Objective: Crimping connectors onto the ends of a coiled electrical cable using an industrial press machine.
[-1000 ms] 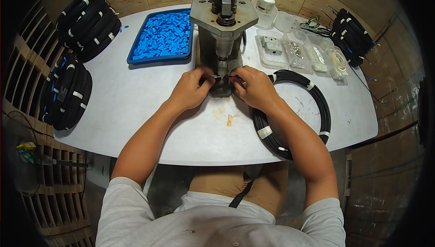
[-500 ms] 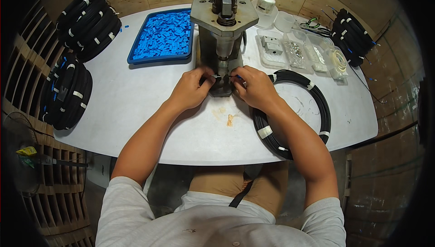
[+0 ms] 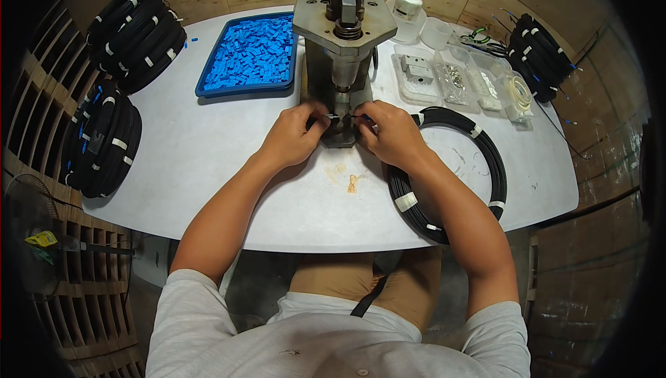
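"Steel press point(image 3: 347, 24) at centre: what does your grip show?"

"Your left hand point(image 3: 295, 134) pinches a small pale piece point(image 3: 332, 116), thumb against finger; your right hand point(image 3: 388, 128) closes on a dark piece point(image 3: 358, 116), too small to identify — both just beside the lower tool point(image 3: 340, 129)."

"And good form?"

"Hold them level, wrists steady — fingertips clear of the ram point(image 3: 343, 76)."

Left fisheye of a head-worn pair, looking down and forward across the tabletop point(image 3: 298, 229). Close range: pale shirt point(image 3: 326, 350) fills bottom centre, metal press point(image 3: 345, 28) stands top centre. Wide field, corners dark.
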Motion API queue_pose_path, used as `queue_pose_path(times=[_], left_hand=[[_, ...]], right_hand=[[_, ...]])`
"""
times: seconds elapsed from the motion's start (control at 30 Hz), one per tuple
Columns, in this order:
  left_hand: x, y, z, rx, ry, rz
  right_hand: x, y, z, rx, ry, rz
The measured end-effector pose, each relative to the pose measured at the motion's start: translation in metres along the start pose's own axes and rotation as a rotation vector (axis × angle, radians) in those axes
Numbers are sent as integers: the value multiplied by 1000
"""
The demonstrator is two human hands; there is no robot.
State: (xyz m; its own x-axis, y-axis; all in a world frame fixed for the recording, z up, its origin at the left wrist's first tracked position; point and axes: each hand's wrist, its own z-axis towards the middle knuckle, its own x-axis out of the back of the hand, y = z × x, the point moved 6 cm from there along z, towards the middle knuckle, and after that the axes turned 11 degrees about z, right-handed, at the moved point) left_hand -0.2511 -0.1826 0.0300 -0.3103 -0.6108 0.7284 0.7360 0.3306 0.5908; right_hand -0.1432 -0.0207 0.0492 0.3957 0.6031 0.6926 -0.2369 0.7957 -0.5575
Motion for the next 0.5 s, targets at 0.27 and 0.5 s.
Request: queue_pose_path(times=[0.27, 0.5], left_hand=[[0, -1, -1, 4, -1, -17], [0, 0, 0, 17, -18, -13]], right_hand=[[0, -1, 0, -11, -5, 0], [1, -1, 0, -7, -5, 1]])
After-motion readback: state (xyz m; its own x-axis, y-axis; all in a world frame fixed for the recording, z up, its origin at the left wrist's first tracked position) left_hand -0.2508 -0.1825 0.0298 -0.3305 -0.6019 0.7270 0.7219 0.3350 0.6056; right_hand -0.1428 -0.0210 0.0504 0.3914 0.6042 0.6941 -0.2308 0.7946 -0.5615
